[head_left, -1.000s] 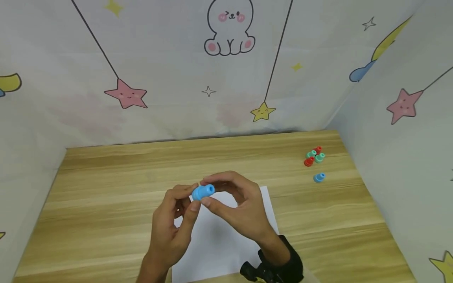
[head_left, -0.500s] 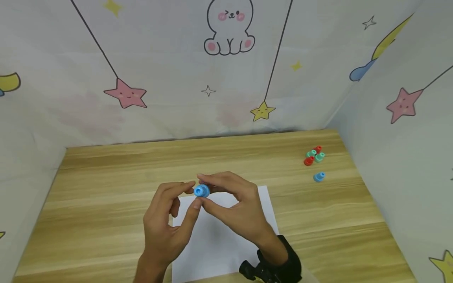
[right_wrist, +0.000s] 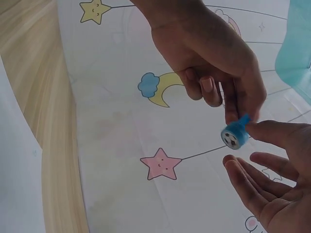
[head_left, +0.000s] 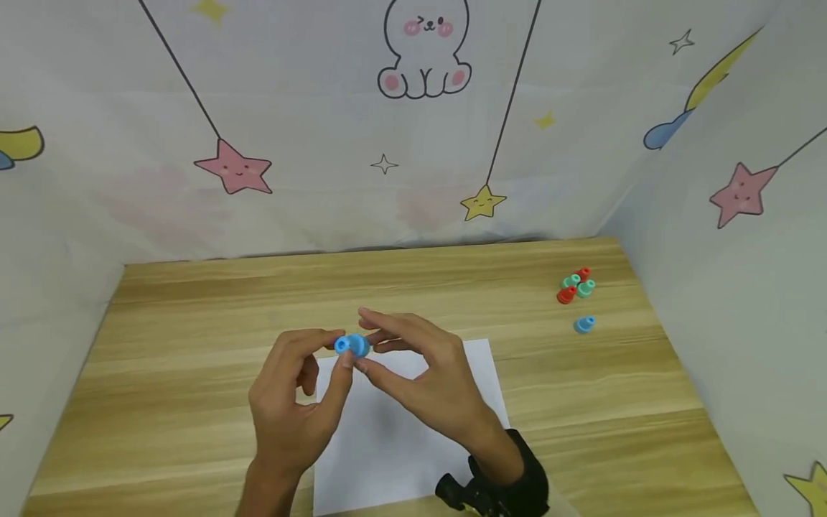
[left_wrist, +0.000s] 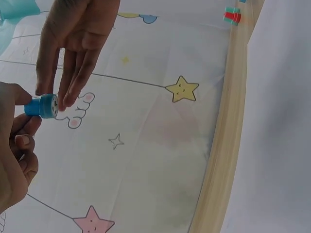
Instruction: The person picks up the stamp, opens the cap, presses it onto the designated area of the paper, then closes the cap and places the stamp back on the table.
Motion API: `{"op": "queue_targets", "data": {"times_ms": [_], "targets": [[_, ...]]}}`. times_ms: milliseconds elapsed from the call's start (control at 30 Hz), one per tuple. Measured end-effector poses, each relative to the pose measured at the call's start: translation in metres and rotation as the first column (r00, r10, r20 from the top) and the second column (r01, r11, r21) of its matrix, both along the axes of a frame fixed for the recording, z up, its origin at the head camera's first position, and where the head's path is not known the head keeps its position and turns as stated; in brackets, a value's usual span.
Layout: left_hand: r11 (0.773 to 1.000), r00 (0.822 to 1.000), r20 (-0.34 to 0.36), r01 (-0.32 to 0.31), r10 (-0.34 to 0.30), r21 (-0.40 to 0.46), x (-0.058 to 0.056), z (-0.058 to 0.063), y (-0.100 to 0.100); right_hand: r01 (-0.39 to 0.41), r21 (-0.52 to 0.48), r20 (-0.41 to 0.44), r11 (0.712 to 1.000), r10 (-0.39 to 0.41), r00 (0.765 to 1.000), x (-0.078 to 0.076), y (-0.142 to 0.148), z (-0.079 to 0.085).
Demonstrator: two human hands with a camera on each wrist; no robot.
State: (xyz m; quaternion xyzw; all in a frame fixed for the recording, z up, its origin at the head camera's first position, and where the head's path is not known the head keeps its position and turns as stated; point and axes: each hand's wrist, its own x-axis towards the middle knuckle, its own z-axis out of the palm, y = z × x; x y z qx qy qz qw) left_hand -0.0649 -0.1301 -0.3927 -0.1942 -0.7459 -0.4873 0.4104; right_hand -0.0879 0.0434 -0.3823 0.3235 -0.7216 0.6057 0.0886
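Observation:
A small blue toy stamp (head_left: 354,345) is held up over the paper, its narrow handle end facing left in the head view. My left hand (head_left: 293,402) pinches that handle between thumb and forefinger. On the stamp's flat face, a black-and-white football pattern (right_wrist: 230,140) shows in the right wrist view. My right hand (head_left: 429,377) is close on the stamp's right side, thumb and fingers spread apart and not gripping it. Its thumb tip lies very near the wide end; whether they touch I cannot tell. The left wrist view shows the stamp (left_wrist: 43,106) from the side.
A white sheet of paper (head_left: 394,452) lies on the wooden table (head_left: 194,359) below the hands. At the back right stand red stamps (head_left: 566,295) and green stamps (head_left: 586,289) in a cluster, with another blue stamp (head_left: 584,324) nearer. A patterned backdrop (head_left: 310,108) rises behind.
The stamp has turned, its handle end swinging from the right to the left, and it has shifted slightly left. My right fingers have come off it, while my left hand has moved left.

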Motion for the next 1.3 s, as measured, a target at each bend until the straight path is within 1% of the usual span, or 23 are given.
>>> {"op": "queue_targets", "data": {"times_ms": [100,167,200,233,267,333,367,400,433,467,500,567,600,667,700,800,867,967,1033,1100,1167,1200,1300], "targets": [[0.996,0.996,0.002,-0.092,0.092,0.013,-0.004,0.0,-0.018,0.01,-0.011,0.009,1.0,-0.01,1.0,0.003,0.001,0.01],[0.986,0.986,0.024,-0.168,0.167,0.017,-0.01,-0.003,-0.038,0.021,-0.021,-0.005,1.0,-0.021,1.0,0.005,0.001,0.017],[0.979,0.978,0.047,-0.204,0.203,0.017,-0.014,-0.006,-0.05,0.025,-0.026,-0.015,0.999,-0.025,1.0,0.006,0.001,0.019],[0.969,0.967,0.073,-0.246,0.244,0.014,-0.019,-0.011,-0.064,0.029,-0.031,-0.023,0.999,-0.03,0.999,0.006,0.002,0.021],[0.957,0.951,0.107,-0.291,0.289,-0.001,-0.024,-0.018,-0.079,0.033,-0.036,-0.027,0.999,-0.034,0.999,0.007,0.002,0.023],[0.927,0.91,0.18,-0.372,0.374,-0.049,-0.036,-0.037,-0.114,0.038,-0.044,-0.026,0.998,-0.039,0.999,0.007,0.003,0.025],[0.908,0.881,0.221,-0.411,0.418,-0.082,-0.042,-0.048,-0.132,0.04,-0.046,-0.02,0.998,-0.041,0.999,0.007,0.003,0.026],[0.888,0.847,0.269,-0.445,0.459,-0.116,-0.047,-0.058,-0.15,0.041,-0.049,-0.012,0.998,-0.041,0.999,0.007,0.003,0.027],[0.864,0.806,0.314,-0.479,0.503,-0.156,-0.052,-0.068,-0.166,0.043,-0.05,-0.005,0.998,-0.043,0.999,0.007,0.003,0.028],[0.843,0.758,0.371,-0.502,0.536,-0.193,-0.056,-0.077,-0.181,0.043,-0.051,-0.002,0.998,-0.043,0.999,0.007,0.004,0.027],[0.828,0.71,0.429,-0.511,0.559,-0.232,-0.06,-0.084,-0.194,0.045,-0.052,-0.001,0.998,-0.045,0.999,0.007,0.004,0.027],[0.798,0.607,0.524,-0.512,0.598,-0.317,-0.067,-0.094,-0.216,0.048,-0.05,-0.001,0.998,-0.048,0.999,0.006,0.004,0.027],[0.789,0.561,0.561,-0.503,0.609,-0.353,-0.069,-0.098,-0.224,0.05,-0.05,-0.002,0.998,-0.05,0.999,0.006,0.005,0.027],[0.783,0.489,0.619,-0.472,0.614,-0.404,-0.073,-0.103,-0.236,0.049,-0.054,-0.011,0.997,-0.05,0.999,0.005,0.005,0.026],[0.782,0.469,0.632,-0.459,0.616,-0.422,-0.074,-0.105,-0.241,0.05,-0.055,-0.012,0.997,-0.05,0.999,0.004,0.005,0.026],[0.767,0.414,0.654,-0.446,0.633,-0.461,-0.073,-0.11,-0.253,0.049,-0.057,-0.024,0.997,-0.05,0.998,0.003,0.005,0.023],[0.757,0.388,0.658,-0.444,0.645,-0.48,-0.074,-0.113,-0.258,0.055,-0.054,-0.03,0.997,-0.057,0.998,0.002,0.006,0.022],[0.743,0.376,0.65,-0.449,0.66,-0.496,-0.074,-0.113,-0.26,0.065,-0.051,-0.034,0.997,-0.067,0.997,0.002,0.007,0.02],[0.746,0.369,0.658,-0.446,0.657,-0.494,-0.074,-0.113,-0.26,0.068,-0.052,-0.032,0.996,-0.069,0.997,0.002,0.008,0.021],[0.754,0.363,0.67,-0.437,0.647,-0.491,-0.074,-0.113,-0.259,0.07,-0.05,-0.03,0.996,-0.071,0.997,0.002,0.008,0.021],[0.761,0.35,0.686,-0.42,0.638,-0.494,-0.074,-0.114,-0.258,0.072,-0.048,-0.027,0.996,-0.073,0.997,0.001,0.009,0.02],[0.766,0.346,0.692,-0.412,0.633,-0.494,-0.075,-0.114,-0.257,0.075,-0.044,-0.025,0.996,-0.076,0.997,0.001,0.009,0.02],[0.778,0.344,0.705,-0.388,0.62,-0.495,-0.077,-0.116,-0.255,0.082,-0.036,-0.021,0.996,-0.082,0.996,-0.001,0.011,0.016]]}}
